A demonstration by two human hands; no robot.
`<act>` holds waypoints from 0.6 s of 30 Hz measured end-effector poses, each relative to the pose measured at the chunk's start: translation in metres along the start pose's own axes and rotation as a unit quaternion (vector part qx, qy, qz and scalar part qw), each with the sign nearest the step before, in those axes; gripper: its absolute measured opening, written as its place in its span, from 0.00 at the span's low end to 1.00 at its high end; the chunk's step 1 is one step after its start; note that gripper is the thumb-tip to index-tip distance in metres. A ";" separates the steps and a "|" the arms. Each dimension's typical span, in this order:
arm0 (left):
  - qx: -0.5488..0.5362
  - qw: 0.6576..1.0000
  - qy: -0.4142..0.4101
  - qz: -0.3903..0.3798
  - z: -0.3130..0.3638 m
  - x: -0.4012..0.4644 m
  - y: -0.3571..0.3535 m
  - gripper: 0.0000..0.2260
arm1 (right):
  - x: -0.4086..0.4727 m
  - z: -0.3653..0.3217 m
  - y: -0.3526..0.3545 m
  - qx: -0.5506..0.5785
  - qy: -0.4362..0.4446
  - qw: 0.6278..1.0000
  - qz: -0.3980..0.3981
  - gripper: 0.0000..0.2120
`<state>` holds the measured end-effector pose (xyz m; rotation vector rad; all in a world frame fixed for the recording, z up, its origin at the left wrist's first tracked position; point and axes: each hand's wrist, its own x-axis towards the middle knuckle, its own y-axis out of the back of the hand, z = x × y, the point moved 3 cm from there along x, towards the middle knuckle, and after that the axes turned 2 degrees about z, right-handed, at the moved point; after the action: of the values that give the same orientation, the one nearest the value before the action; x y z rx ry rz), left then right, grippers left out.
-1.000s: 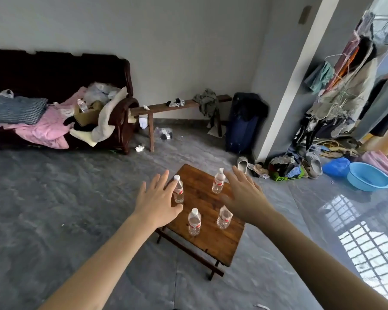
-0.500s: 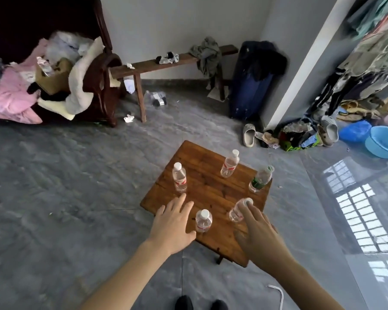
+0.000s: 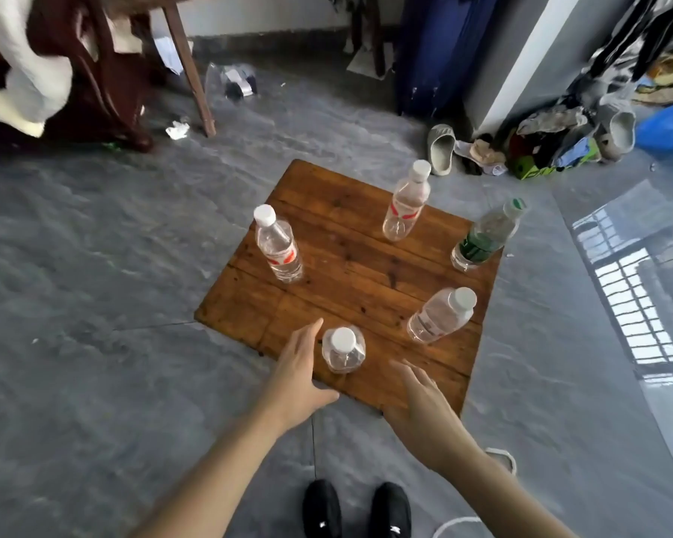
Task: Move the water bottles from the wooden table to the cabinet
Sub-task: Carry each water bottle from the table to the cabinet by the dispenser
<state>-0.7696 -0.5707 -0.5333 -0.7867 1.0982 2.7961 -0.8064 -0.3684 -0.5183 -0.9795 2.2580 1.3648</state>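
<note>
Five water bottles stand on the wooden table [image 3: 350, 266], and neither hand holds any of them. Left hand [image 3: 298, 368] hovers over the table's near edge with straight fingers spread wide, its fingertips just beside the nearest bottle [image 3: 343, 350], a clear white-capped one seen almost from above; whether skin touches plastic cannot be told. Right hand [image 3: 420, 398] is on the other side of that same bottle, also wide open with relaxed, slightly blurred fingers, near it but apart. So the nearest bottle sits between the two open hands, closer to the left one.

Beyond the right hand's fingertips, toward the table's right edge, stands a clear bottle with a grey label [image 3: 441, 314]. Farther out from the right hand, at the far right corner, is a green-labelled bottle [image 3: 484, 236] with a green and white cap. Well ahead of the left hand, on the left side of the table, stands a red-labelled bottle [image 3: 278, 244]. A second red-labelled bottle [image 3: 407, 201] stands at the far side, the one most distant from both hands.

Below the forearms, a pair of black shoes [image 3: 356, 508] shows on the grey floor [image 3: 94, 343], with a loop of white cord [image 3: 502, 458] under the right wrist. Past the table lie grey slippers [image 3: 441, 147] and a heap of clothes [image 3: 552, 145] by a white pillar [image 3: 521, 60].
</note>
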 end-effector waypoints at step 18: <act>-0.221 0.958 -0.120 0.136 0.033 0.014 0.018 0.28 | 0.060 0.016 -0.046 0.632 -0.246 0.735 -0.010 0.15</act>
<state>-0.8003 -0.5653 -0.5083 -0.3086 0.5848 3.3143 -0.8177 -0.3916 -0.5912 -0.0946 2.0006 -0.1577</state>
